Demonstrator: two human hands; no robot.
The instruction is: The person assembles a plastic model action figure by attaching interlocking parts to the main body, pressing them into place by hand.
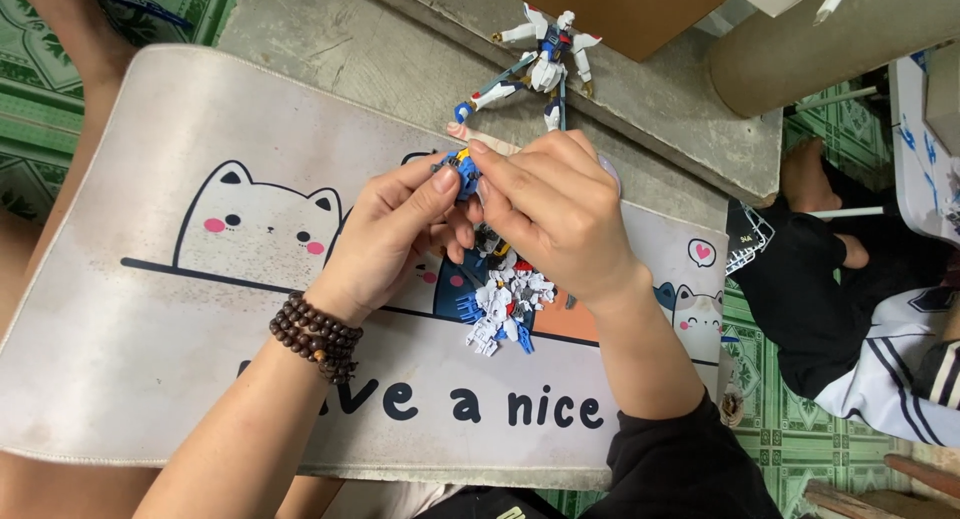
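Both hands, left hand (385, 234) and right hand (550, 214), pinch a small blue toy part (463, 171) with closed fingers above the loose parts (505, 309) mid-mat (150, 309).

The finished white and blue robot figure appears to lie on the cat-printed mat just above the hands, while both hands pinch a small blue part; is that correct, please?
Not quite: the head view shows the white and blue robot figure lying on the bare concrete ledge beyond the cat-printed mat, not on it. The rest holds: the left hand and right hand together pinch the small blue part.
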